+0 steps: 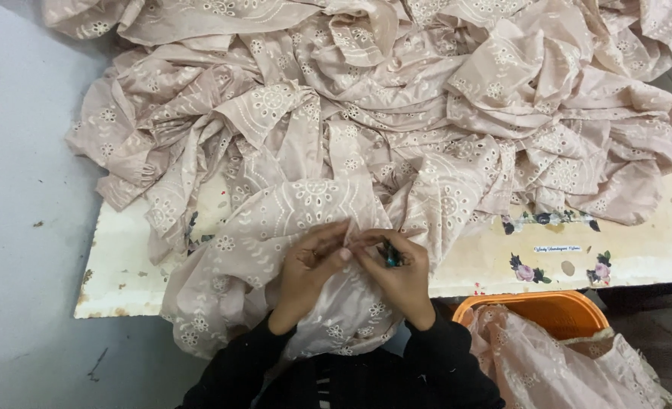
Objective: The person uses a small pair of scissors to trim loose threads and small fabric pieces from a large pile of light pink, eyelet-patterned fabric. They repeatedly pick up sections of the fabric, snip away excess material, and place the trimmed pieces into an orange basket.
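Both hands meet at lower centre of the frame, at the near edge of a white table (639, 254). The left hand (309, 265) pinches a fold of the pale pink embroidered fabric (305, 204) between thumb and fingers. The right hand (396, 269) is curled closed around a small dark-handled tool (389, 256), its fingertips also on the fold. The fabric heaps over most of the table, spilling off the near edge onto the person's lap; bare tabletop shows only at lower right and lower left. Grey floor (18, 227) lies open along the left side. One orange basket (555, 310) sits at lower right, holding more pink cloth.
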